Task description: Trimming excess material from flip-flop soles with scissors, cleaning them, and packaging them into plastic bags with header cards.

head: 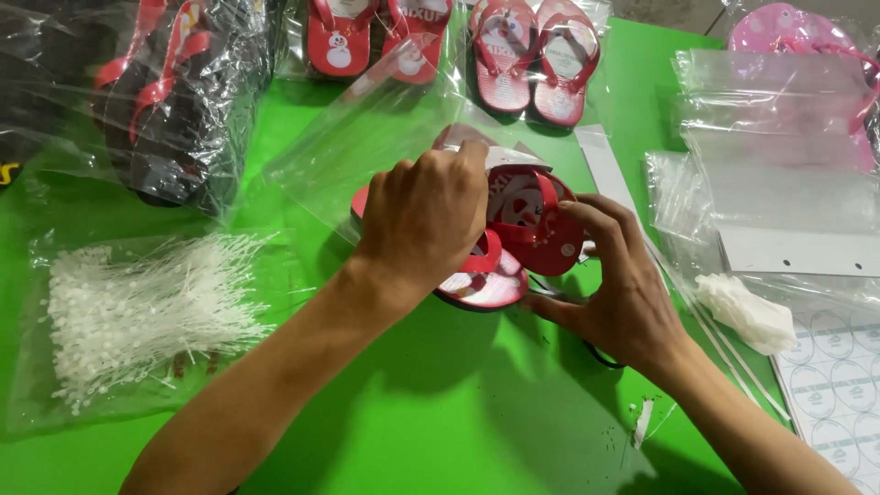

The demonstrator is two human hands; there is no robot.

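Note:
A pair of small red flip-flops (532,225) with white printed insoles lies at the middle of the green table (431,403). My left hand (426,215) grips the pair from above, next to the mouth of a clear plastic bag (367,137) that stretches away to the upper left. My right hand (619,284) holds the pair from the right side, fingers curled round the heel end. One sandal's lower edge (486,289) shows under my left wrist.
A bag of white plastic tag pins (137,312) lies at the left. Bagged dark sandals (165,101) and bagged red pairs (532,55) sit along the back. Clear bags with white header cards (788,183), a white wad (747,312) and a sticker sheet (839,376) lie at the right.

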